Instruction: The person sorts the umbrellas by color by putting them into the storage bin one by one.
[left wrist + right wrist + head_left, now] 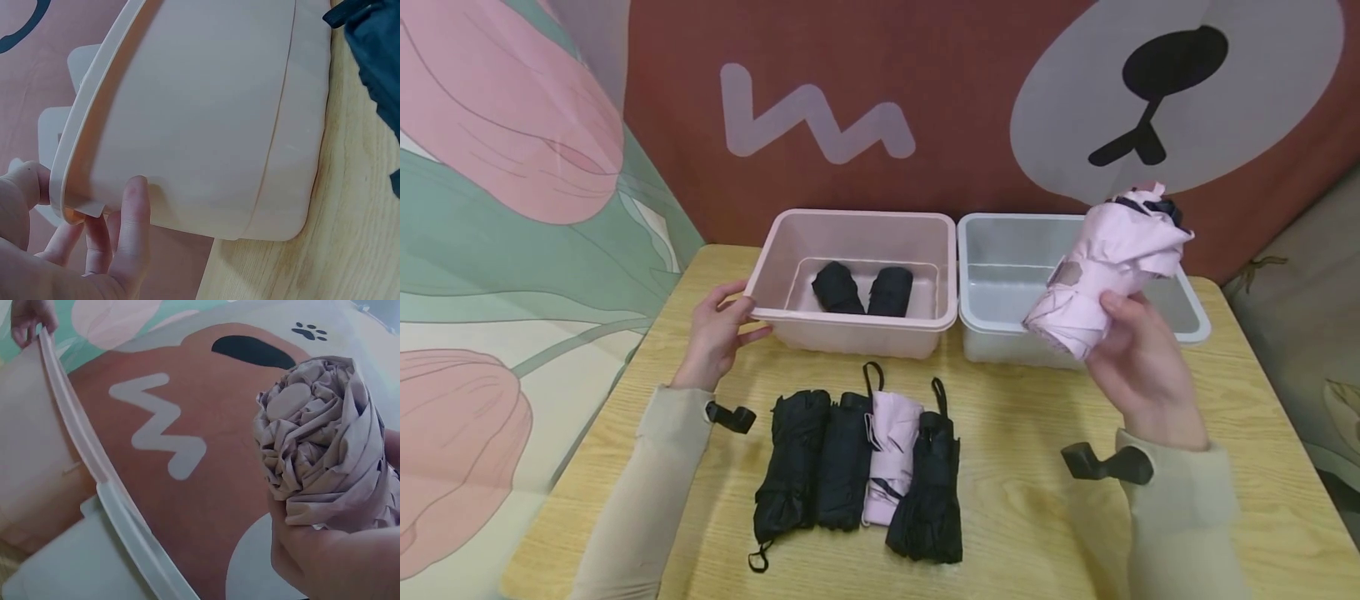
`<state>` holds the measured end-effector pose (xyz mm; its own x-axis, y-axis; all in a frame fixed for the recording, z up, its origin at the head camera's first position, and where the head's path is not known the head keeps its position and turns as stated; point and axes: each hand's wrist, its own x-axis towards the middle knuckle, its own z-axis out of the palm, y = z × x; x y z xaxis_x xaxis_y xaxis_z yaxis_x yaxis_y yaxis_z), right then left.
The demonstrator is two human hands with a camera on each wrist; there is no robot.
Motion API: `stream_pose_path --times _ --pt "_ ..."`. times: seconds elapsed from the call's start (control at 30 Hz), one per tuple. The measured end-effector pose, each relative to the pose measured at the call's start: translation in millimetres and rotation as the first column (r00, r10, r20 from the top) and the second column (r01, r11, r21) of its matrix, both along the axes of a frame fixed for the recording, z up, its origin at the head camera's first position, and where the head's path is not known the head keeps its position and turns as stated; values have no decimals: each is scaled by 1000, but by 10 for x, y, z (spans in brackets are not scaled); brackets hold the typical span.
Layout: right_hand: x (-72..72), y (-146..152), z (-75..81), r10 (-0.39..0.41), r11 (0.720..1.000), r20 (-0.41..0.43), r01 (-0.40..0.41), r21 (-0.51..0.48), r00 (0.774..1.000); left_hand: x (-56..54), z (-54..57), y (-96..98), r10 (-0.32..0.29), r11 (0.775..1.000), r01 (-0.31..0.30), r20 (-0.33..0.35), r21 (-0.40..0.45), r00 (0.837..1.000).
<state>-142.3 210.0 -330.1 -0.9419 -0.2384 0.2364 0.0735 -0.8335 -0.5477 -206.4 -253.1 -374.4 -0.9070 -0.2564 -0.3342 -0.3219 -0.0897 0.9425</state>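
My right hand (1146, 367) grips a folded pink umbrella (1108, 267), held tilted above the front of the grey bin (1000, 321). In the right wrist view the gathered end of that umbrella (325, 444) faces the camera. At the pink bin (857, 332), my left hand (718, 333) pinches the left front corner of the rim, thumb on top and fingers below. Two black folded umbrellas (891, 292) lie inside this bin. On the table in front, a pink umbrella (893, 450) lies in a row with several black ones (793, 467).
Both bins stand side by side at the back of the wooden table (1030, 517), against a printed cloth backdrop (955, 100). Black wrist straps with small mounts (1105, 463) sit on both sleeves. The held umbrella hides part of the grey bin's inside.
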Motion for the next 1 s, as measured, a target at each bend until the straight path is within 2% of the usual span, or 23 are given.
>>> stream_pose_path --times 0.07,0.17,0.27,0.33,0.53,0.67,0.87,1.0 --pt "-36 -3 -13 -8 1000 5 8 -13 1000 1 -9 -3 -2 1000 2 -3 1 1000" --pt "-86 -7 -28 -39 999 11 39 26 999 4 -22 -5 -6 1000 6 -9 4 1000" --pt "-130 -9 -24 -93 986 26 88 138 995 6 -27 -4 -3 1000 3 -13 2 1000" --pt "-164 -14 -7 -132 965 39 119 232 990 4 -26 -3 1 1000 -1 -16 0 1000" --pt "-277 -46 39 -220 878 78 163 451 972 0 -14 4 5 1000 -5 -22 -2 1000" --pt "-344 -70 66 -257 803 93 159 575 962 -1 -12 7 4 1000 -4 -24 -3 1000" --pt "-438 -118 99 -292 696 96 142 703 952 -10 -24 3 10 1000 -10 -19 0 1000" --pt "-500 -144 83 -308 665 94 143 733 947 -15 -35 0 7 1000 -7 -23 3 1000"
